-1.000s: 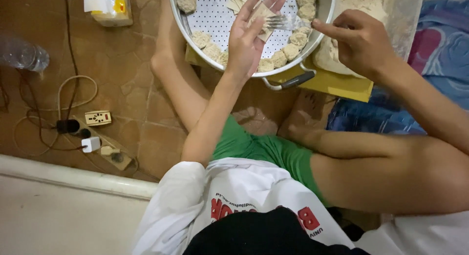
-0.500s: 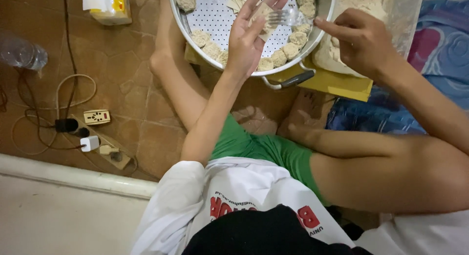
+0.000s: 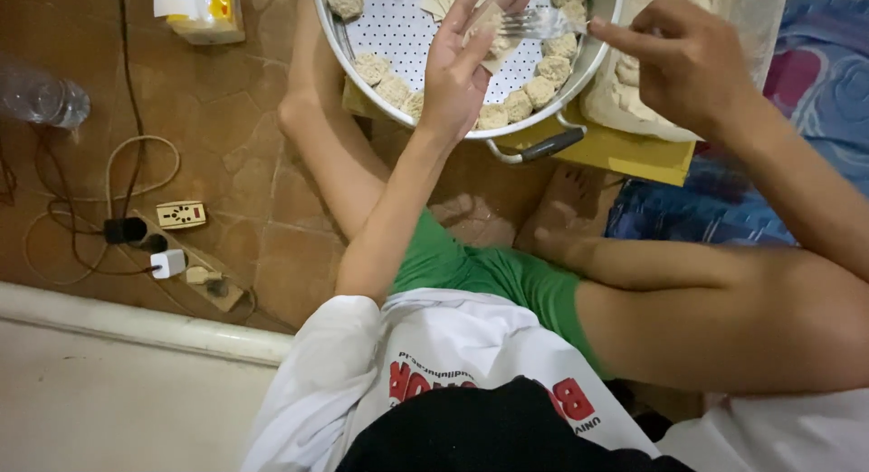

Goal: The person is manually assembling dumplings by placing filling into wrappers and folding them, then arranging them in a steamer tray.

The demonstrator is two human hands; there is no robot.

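A thin, pale dumpling wrapper (image 3: 486, 27) lies across the fingers of the left hand (image 3: 462, 69), which is held open and palm up above the round metal steamer tray (image 3: 398, 28). The fingers are spread and slightly curved, so they support the wrapper and do not close on it. The right hand (image 3: 683, 65) is closed on the handle of a clear plastic fork (image 3: 534, 21), pinched between thumb and fingers, and the tines of the fork touch the wrapper on the left palm.

Under both hands, the tray has a white perforated bottom, and finished dumplings (image 3: 520, 103) sit in a row along its near rim. A dark handle (image 3: 543, 146) sticks out from the rim, toward the person. Just to the right of the tray there is a bag of pale filling (image 3: 634, 92), resting on a yellow board (image 3: 634, 155).

The person sits cross-legged on the brown tiled floor (image 3: 226, 182). Far to the left lie a power strip (image 3: 181, 255) with cables, a clear plastic bottle (image 3: 41, 96) and a white and yellow carton (image 3: 199, 10)
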